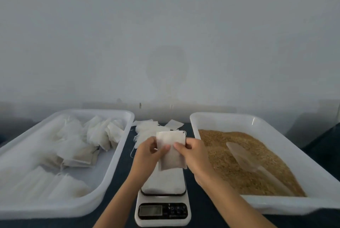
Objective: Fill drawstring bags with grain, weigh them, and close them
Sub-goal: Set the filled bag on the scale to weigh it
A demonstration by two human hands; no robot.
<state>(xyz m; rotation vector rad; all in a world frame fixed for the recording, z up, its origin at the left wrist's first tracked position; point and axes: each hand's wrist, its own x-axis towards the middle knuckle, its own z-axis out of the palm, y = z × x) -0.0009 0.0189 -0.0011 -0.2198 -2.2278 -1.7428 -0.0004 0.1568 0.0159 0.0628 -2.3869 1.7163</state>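
Left: white rectangular plastic tray [117, 158] holding what look like filled white drawstring bags [81, 154]. Centre: your left hand [147, 154] and right hand [195, 156], fingers pinched on a flat white fabric drawstring bag [172, 151] above the white digital scale [162, 207]. Right: white plastic tray [276, 204] of brown grain [230, 169], translucent scoop [244, 158] lying in it.

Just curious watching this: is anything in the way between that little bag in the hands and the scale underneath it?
Nothing visible is. The bag is held by the left hand and right hand right above the scale, whose platform shows nothing lying on it.
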